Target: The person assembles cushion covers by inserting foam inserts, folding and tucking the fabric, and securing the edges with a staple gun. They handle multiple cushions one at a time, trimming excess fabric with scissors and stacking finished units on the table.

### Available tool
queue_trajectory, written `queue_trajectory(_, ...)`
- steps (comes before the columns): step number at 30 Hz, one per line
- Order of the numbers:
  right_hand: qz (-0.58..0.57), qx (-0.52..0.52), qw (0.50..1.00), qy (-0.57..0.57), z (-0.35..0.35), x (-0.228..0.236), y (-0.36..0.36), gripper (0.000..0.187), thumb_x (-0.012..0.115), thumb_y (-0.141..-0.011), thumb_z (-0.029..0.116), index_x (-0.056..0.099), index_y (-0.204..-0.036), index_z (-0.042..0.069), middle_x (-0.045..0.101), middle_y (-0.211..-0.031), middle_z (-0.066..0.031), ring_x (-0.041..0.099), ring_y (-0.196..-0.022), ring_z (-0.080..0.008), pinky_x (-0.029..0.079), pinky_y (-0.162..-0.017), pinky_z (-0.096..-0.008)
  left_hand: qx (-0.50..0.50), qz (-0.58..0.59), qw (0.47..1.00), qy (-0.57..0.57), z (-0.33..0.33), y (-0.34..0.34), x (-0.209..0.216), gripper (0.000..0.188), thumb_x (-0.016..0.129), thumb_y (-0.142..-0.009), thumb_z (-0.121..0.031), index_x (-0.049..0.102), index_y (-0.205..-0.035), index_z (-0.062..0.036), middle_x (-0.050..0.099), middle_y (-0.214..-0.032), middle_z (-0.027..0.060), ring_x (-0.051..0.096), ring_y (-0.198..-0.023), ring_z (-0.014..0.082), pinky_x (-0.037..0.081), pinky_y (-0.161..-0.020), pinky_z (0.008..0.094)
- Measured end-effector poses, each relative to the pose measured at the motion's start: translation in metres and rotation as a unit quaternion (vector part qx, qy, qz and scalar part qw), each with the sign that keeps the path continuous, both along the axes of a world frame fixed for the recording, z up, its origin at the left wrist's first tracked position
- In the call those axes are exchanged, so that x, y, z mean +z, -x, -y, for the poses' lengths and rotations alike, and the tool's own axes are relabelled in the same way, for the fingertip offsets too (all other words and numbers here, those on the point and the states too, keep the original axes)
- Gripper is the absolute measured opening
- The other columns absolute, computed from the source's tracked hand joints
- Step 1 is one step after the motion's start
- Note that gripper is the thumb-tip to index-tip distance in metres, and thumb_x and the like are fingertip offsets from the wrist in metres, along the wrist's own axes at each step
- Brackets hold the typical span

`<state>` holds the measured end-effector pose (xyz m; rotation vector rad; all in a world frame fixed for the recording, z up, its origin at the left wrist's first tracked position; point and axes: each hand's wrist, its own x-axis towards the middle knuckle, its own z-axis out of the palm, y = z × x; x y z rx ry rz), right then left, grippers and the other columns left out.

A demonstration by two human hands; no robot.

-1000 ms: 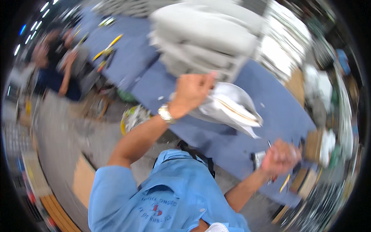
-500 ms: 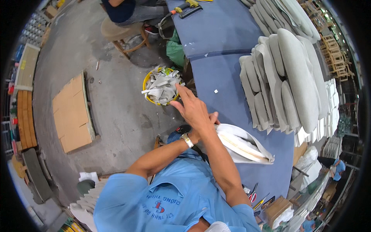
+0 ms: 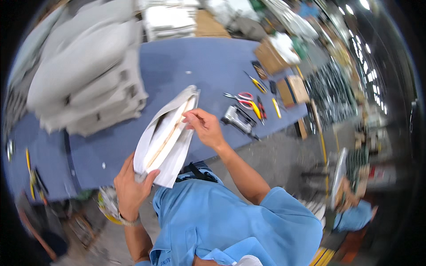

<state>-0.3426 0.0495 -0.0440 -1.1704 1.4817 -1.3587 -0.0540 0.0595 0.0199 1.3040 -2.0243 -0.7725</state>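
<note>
A pale grey fabric-covered pad (image 3: pixel 153 133) is tilted up off the blue table in front of me. Its cover gapes along one side, and a thin tan strip runs lengthwise down the opening. At the near end my left hand (image 3: pixel 133 184), with a metal watch at the wrist, grips the pad, thumb on the face and fingers mostly hidden behind. My right hand (image 3: pixel 205 128) is closed in a pinch on the pad's right edge, close to the tan strip. Its fingertips partly hide what they pinch.
A tall stack of grey padded pieces (image 3: pixel 88 66) stands left on the blue table (image 3: pixel 213 57). Right of the pad lie a staple gun (image 3: pixel 239 119), red-handled scissors (image 3: pixel 245 98), pliers (image 3: pixel 261 108) and a yellow screwdriver (image 3: pixel 258 84). A scrap bucket (image 3: pixel 108 206) sits below left.
My view has swung right toward the table. The right hand, earlier spread over the scrap bucket, is now at the pad's edge. The pad, earlier lying at the table edge, is raised and turned.
</note>
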Motion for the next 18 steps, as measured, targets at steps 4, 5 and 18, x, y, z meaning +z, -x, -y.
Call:
queue_trajectory(4,-0.024,-0.204,0.977,-0.056,-0.090,-0.056,0.076,0.021,0.061,-0.104,0.018,0.071,-0.111,0.000,0.074,-0.093,-0.0070,0.071,-0.081,-0.0122,0.057,-0.070,-0.0266,0.012,0.012,0.998,-0.057,0.021,0.020,0.014,0.050,0.084,-0.082,-0.022,0.068,-0.119,0.0072,0.074,-0.109,0.0202,0.071,-0.091,0.0285,0.053,-0.085,0.0358)
queue_trajectory(5,-0.010,-0.229,0.970,-0.086,-0.108,-0.067,0.086,0.021,0.062,-0.103,0.018,0.071,-0.111,0.001,0.074,-0.093,-0.0074,0.071,-0.080,-0.0124,0.057,-0.069,-0.0277,0.041,0.005,0.997,-0.062,0.035,0.018,0.014,0.049,0.083,-0.083,-0.022,0.067,-0.119,0.0078,0.074,-0.108,0.0195,0.070,-0.091,0.0257,0.053,-0.086,0.0354)
queue_trajectory(18,-0.253,-0.141,0.949,-0.122,-0.123,-0.157,0.234,0.029,0.070,-0.091,0.019,0.068,-0.117,0.007,0.070,-0.115,-0.0156,0.070,-0.098,-0.0316,0.056,-0.086,-0.0435,0.106,0.238,0.965,0.032,0.036,0.092,0.065,0.032,0.056,-0.096,-0.016,0.075,-0.118,-0.0054,0.068,-0.103,0.0232,0.066,-0.092,0.0376,0.053,-0.079,0.0463)
